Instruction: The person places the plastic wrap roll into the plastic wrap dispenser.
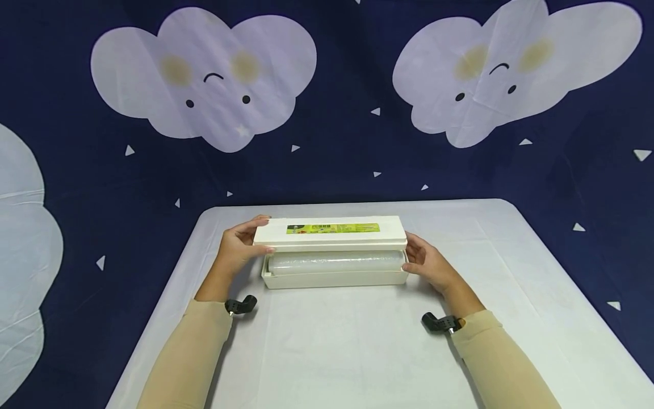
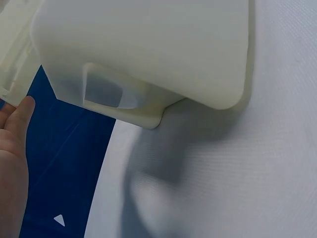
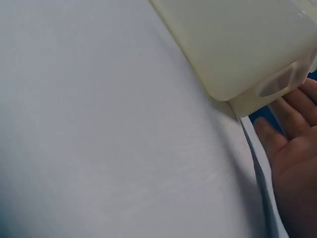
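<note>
A long white cling film box [image 1: 332, 280] stands on the table with its lid raised. Inside lies a roll of clear cling film [image 1: 334, 263]. My left hand [image 1: 236, 245] grips the left end of the white lid [image 1: 271, 232], thumb at the front edge and fingers at the back. A green and yellow label [image 1: 332, 228] marks the lid's top. My right hand [image 1: 431, 264] is around the box's right end, thumb by the front corner and fingers farther back. Both wrist views show the box's ends close up, with an oval opening in each.
A white cloth covers the table [image 1: 347, 352]. Behind it hangs a dark blue backdrop [image 1: 352, 142] with pale clouds and small triangles. Each wrist carries a black camera band [image 1: 240, 305] close above the cloth.
</note>
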